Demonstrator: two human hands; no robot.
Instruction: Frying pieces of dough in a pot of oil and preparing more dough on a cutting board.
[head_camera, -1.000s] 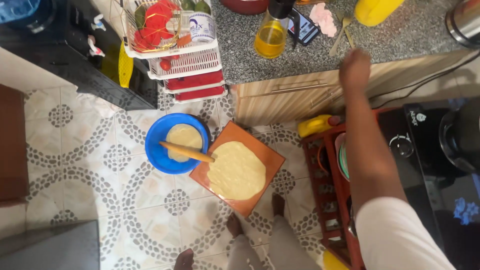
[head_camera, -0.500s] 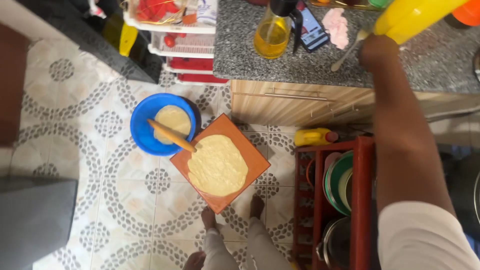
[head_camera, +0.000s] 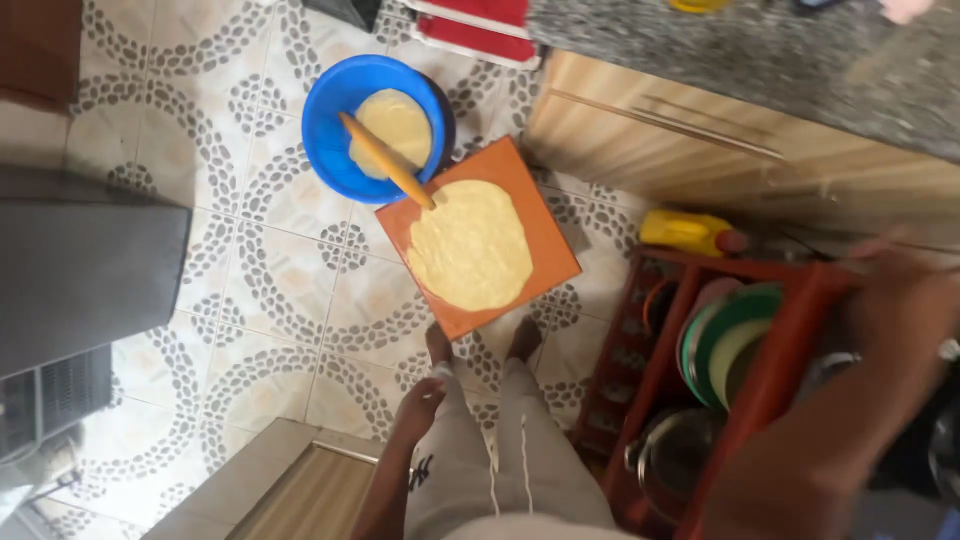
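Standing over the board on the floor, the person looks down at a flat round of dough rolled out on it, with their bare feet just at its near corner. A rolling pin lies slantwise from the blue bowl onto the board's edge, its tip touching the dough; a second round of dough sits in the bowl. Neither hand is on any of these. The left hand hangs by the thigh, fingers loosely curled and holding nothing. The right hand is up near the red rack of plates, blurred, so I cannot tell whether it grips anything. By my reading the rolling is paused with this round finished; handling it next would call for crouching down and lifting the thin sheet gently with both hands so it does not tear.
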